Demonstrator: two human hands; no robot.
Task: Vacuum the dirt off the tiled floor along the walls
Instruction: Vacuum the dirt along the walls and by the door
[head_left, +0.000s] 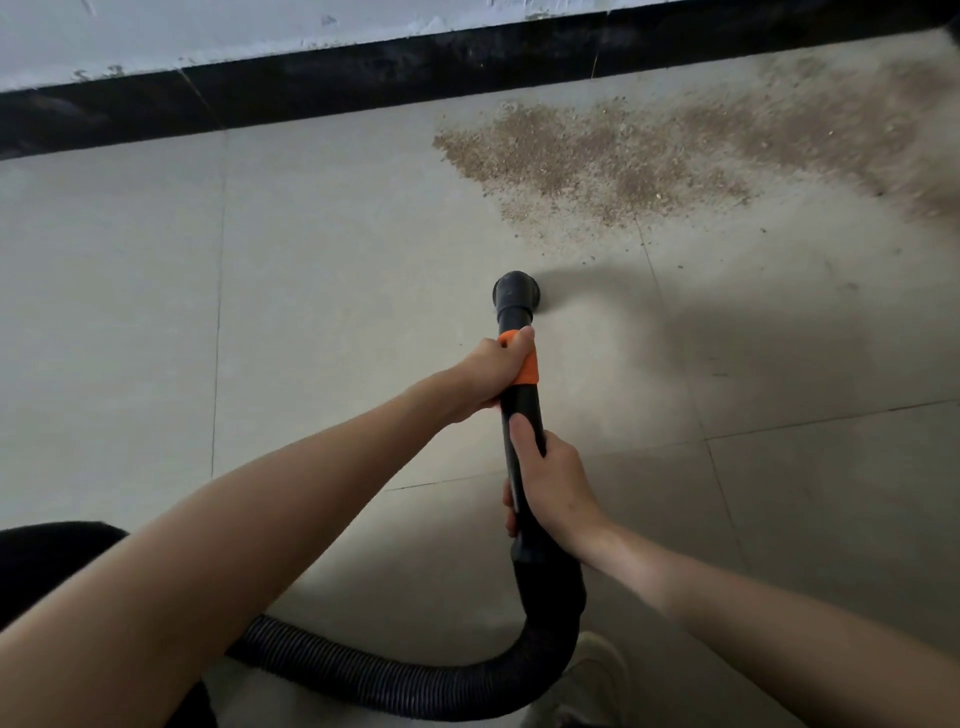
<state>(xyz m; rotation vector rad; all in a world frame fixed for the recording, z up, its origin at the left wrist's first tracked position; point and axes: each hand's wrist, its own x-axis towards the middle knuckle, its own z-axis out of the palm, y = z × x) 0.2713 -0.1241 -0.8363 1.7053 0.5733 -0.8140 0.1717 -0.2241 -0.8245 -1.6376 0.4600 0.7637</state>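
A: What do the hands hold?

B: Both grasp a black vacuum wand (521, 415). The left hand (493, 371) wraps around the wand's orange band (525, 364), fingers curled over it. The right hand (548, 480) grips the wand lower down, nearer the person, thumb laid along the tube and fingers closed around it from behind.

A: And just past the left hand?

B: The wand ends in a round black nozzle (515, 292), set down at the tiled floor (337, 249); whether it touches the tile cannot be told. A soft shadow falls to the nozzle's right.

A: Where is the dirt?

B: Ahead of the hands and to their right. A brown, grainy patch of dirt (597, 156) spreads across the pale tiles, starting a little beyond the nozzle and running off toward the right edge of the frame, where it blurs. Loose specks lie between the patch and the nozzle.

A: And beyond that?

B: A black skirting strip (363, 78) runs along the base of a whitish wall (208, 31), farthest from the hands.

A: Behind the hands?

B: A ribbed black hose (395, 680) curves from the wand's near end, under the left forearm, toward a dark shape (47, 566) at the lower left. A light shoe (597, 675) shows beneath the right forearm.
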